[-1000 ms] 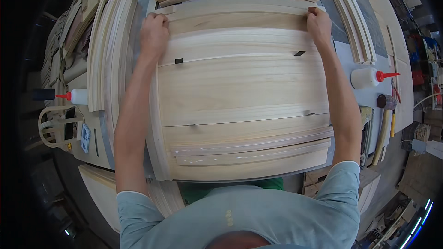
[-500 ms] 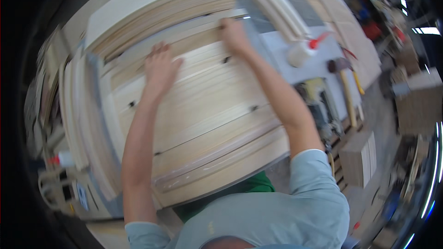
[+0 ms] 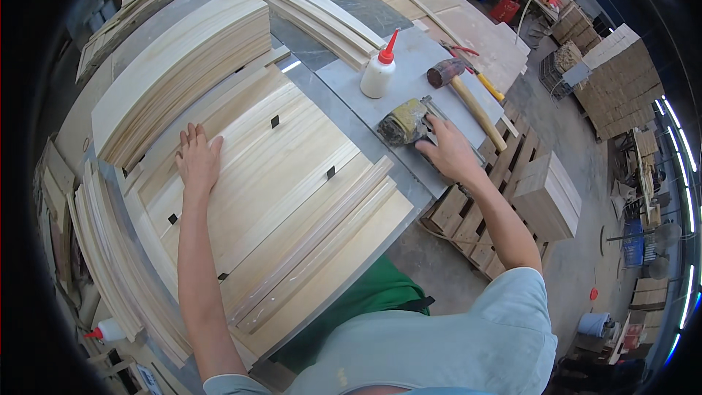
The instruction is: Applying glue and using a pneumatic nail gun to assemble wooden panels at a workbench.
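A pale wooden panel (image 3: 256,168) with small black pieces in its seams lies on the bench in front of me. On its far left part my left hand (image 3: 199,159) rests flat with the fingers spread, next to a frame strip. To the right, my right hand (image 3: 450,150) is at a worn yellow-and-black nail gun (image 3: 404,123) lying on its side. Thumb and forefinger lie around its handle; the other fingers are hidden beneath the hand. Along the panel's near side run several grooved wooden strips (image 3: 314,241).
Behind the panel stands a stack of boards (image 3: 190,66); more strips (image 3: 329,25) lie to its right. A white glue bottle (image 3: 378,77) with red cap, a mallet (image 3: 468,99) and yellow-handled pliers (image 3: 486,84) sit beyond the nail gun. Wooden blocks (image 3: 548,194) rest on a pallet (image 3: 457,223).
My right hand has left the panel's far edge and come right to the nail gun. The left hand stays on the panel. The whole view has turned toward the right.
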Tool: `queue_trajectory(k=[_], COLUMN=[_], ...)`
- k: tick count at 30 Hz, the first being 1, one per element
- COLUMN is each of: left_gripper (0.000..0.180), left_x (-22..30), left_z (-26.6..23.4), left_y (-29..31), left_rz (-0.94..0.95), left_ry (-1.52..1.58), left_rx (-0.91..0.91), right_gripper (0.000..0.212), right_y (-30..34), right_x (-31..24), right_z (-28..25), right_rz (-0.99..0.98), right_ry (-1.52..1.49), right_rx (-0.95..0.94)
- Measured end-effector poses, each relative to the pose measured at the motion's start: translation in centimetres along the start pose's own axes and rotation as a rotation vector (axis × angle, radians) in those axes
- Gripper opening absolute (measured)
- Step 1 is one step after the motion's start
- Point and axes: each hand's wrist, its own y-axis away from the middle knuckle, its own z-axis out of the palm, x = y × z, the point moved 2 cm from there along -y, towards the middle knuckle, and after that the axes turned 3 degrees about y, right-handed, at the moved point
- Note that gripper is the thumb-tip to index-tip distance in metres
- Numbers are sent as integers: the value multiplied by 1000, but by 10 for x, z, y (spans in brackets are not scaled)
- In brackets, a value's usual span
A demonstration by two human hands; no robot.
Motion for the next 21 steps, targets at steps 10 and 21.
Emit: queue_trajectory(k=[10, 21], left_gripper=[62, 63], left_x=[0, -8], left_z=[7, 11], left_y=[-3, 2], left_rz=[9, -12], left_ry=[52, 76], left_rx=[20, 64], right_gripper=[54, 28], right_y=[-20, -105], right_x=[14, -166], right_z=[16, -32], right_rz=[71, -243], right_ry=[53, -411], right_rx=[-52, -270])
